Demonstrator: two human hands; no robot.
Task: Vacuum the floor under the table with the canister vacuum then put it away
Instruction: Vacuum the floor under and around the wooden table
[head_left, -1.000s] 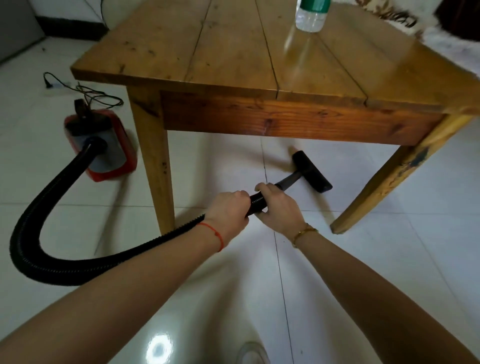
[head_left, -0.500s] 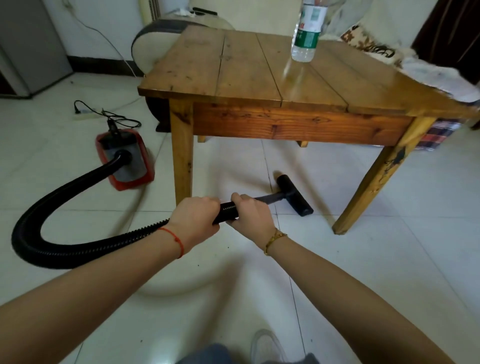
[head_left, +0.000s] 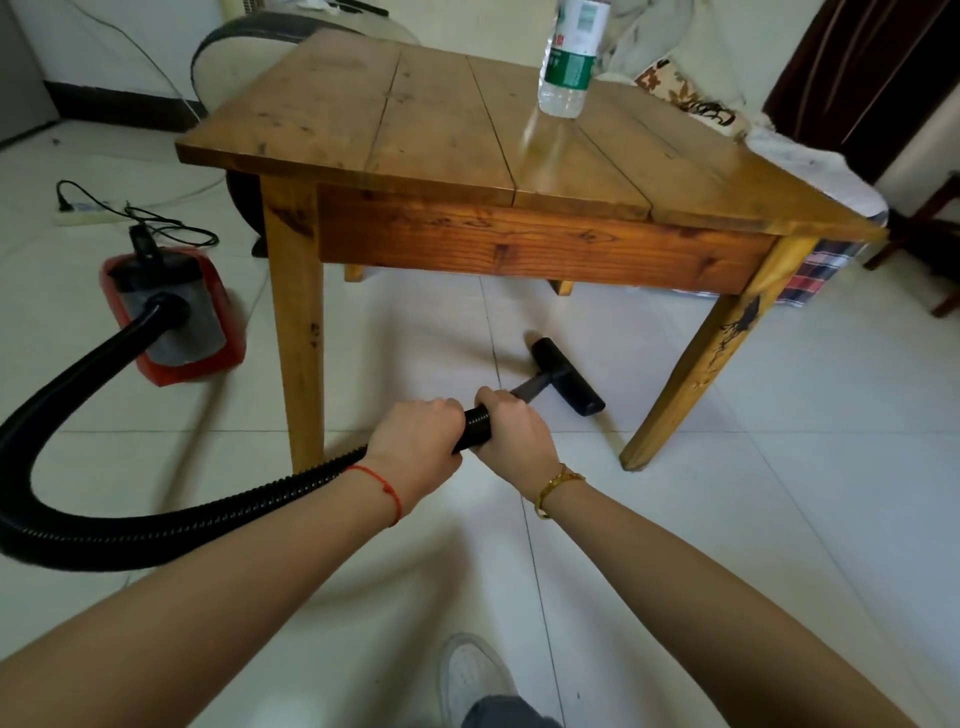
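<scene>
A red and grey canister vacuum (head_left: 176, 317) sits on the white tiled floor left of the wooden table (head_left: 467, 140). Its black ribbed hose (head_left: 104, 530) loops round to my hands. My left hand (head_left: 415, 441) grips the hose end, and my right hand (head_left: 514, 431) grips it just ahead, both in front of the table. The short wand ends in a black floor nozzle (head_left: 566, 376), which lies on the tiles under the table's near edge, between the two front legs.
A water bottle (head_left: 569, 57) stands on the tabletop. A power strip (head_left: 83, 213) and black cord lie on the floor behind the vacuum. An armchair (head_left: 244, 41) stands behind the table, bedding (head_left: 810, 166) to the right. My shoe (head_left: 472, 675) is at the bottom.
My view has risen and pulled back from the table. The nozzle has slid back toward me, from deeper under the table to near its front edge. Both hands keep their grip.
</scene>
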